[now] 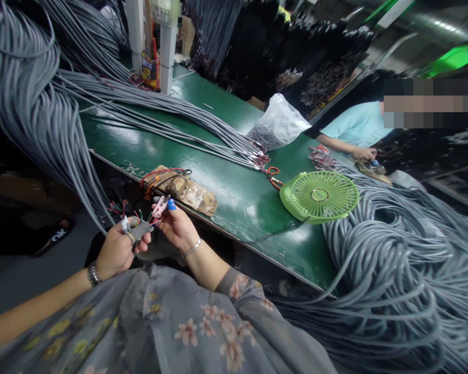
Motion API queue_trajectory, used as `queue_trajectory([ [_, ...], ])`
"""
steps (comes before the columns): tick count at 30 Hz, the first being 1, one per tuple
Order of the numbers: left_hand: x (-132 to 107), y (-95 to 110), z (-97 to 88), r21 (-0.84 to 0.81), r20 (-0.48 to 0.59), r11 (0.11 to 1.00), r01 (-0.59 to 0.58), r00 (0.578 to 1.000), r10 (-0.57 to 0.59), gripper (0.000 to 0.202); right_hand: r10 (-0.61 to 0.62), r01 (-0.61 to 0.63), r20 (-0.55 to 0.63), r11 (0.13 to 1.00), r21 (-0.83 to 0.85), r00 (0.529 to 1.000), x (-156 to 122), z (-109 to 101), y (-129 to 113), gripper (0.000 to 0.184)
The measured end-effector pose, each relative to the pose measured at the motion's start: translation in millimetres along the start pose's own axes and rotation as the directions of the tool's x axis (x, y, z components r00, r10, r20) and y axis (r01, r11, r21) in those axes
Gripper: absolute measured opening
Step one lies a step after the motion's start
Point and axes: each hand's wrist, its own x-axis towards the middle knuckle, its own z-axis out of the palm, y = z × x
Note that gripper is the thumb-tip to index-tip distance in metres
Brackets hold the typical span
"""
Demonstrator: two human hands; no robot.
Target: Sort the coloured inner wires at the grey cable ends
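My left hand (119, 249) is closed around the end of a grey cable (95, 205), where thin coloured wires (139, 215) fan out. Grey and pale wrappings show on its fingers. Close beside it, my right hand (178, 228) wears a blue finger cover (171, 204) on the thumb. Its fingers pinch a small pale-pink clip-like piece (159, 206) near the wire ends. The two hands almost touch, just off the table's front edge. Behind them lies a wooden block (191, 193) with tape and dark and red leads on it.
A green table (234, 202) carries a bundle of grey cables (171, 109), a green fan (319, 195) and a clear plastic bag (278, 122). Coiled grey cables hang at left (27, 67) and heap at right (393, 259). A co-worker (359, 127) handles something at far right.
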Motion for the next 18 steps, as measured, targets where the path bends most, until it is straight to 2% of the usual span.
queue_trajectory([
  [6,0.5,0.0,-2.5,-0.014,-0.007,1.0,-0.003,1.0,0.003,0.037,0.04,-0.038,0.038,0.998,-0.045,0.998,-5.0,0.1,-4.6,0.041],
  [10,-1.0,-0.8,-3.6,-0.01,-0.016,1.0,-0.006,1.0,0.006,0.038,0.08,-0.062,0.112,0.986,-0.157,0.99,-11.1,-2.0,-2.4,0.05],
  [15,-3.2,-1.7,-5.3,0.033,-0.001,0.999,0.0,1.0,0.0,0.035,-0.008,0.036,0.101,0.96,-0.279,0.995,-16.9,-1.5,4.6,0.05],
  [18,-1.2,-2.4,-7.1,0.086,0.093,0.996,0.036,0.995,-0.044,0.032,-0.042,0.086,0.142,0.943,-0.321,0.989,-19.0,-2.3,3.2,0.047],
])
